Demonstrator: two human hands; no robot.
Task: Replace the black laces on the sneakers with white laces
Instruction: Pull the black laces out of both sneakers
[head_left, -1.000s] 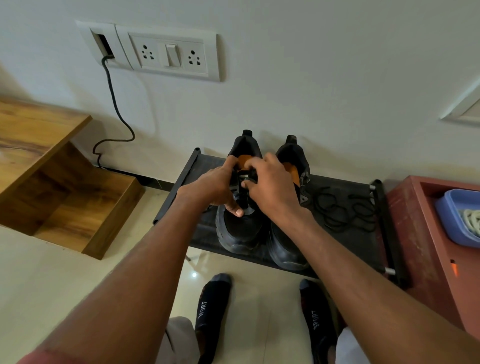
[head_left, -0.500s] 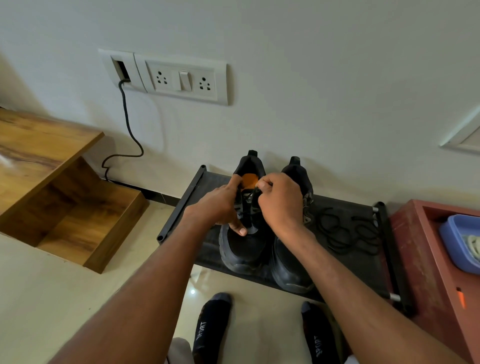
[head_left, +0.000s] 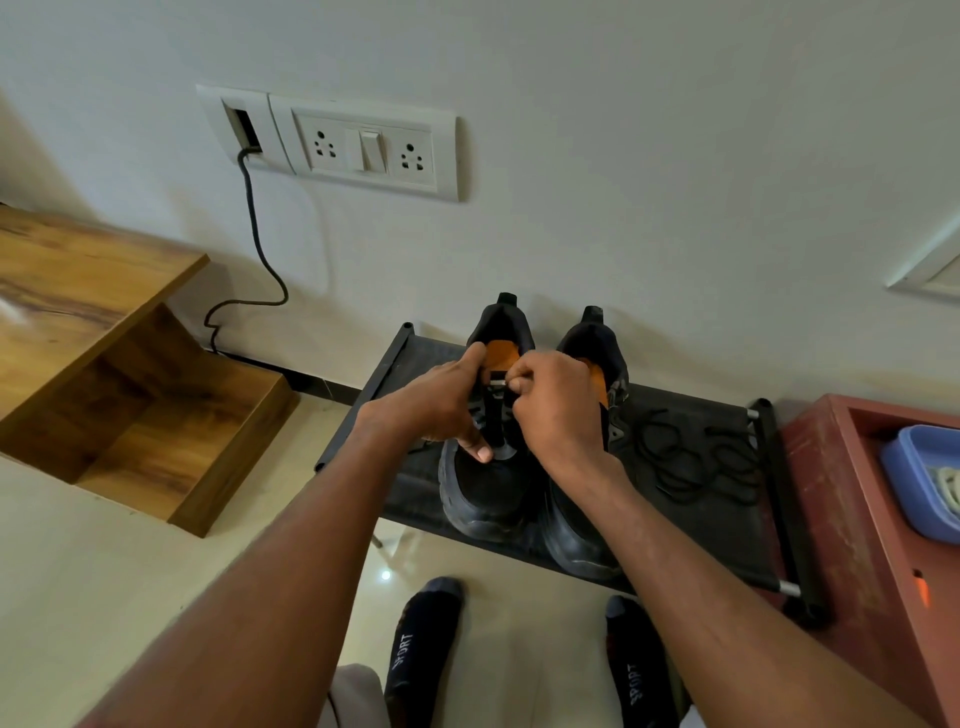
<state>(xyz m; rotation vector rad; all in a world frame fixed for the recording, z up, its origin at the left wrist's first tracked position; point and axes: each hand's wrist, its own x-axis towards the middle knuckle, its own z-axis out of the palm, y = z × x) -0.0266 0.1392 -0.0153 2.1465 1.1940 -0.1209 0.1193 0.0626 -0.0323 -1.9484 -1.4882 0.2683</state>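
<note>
Now | both arms outstretched | left hand (head_left: 441, 402), right hand (head_left: 556, 410) pinching lace (head_left: 497, 383)

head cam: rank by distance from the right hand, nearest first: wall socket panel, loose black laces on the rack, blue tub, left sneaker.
From the right hand:
1. left sneaker, under the fingers, touching.
2. loose black laces, on the rack to its right.
3. blue tub, far right in the red box.
4. wall socket panel, up on the wall.
</note>
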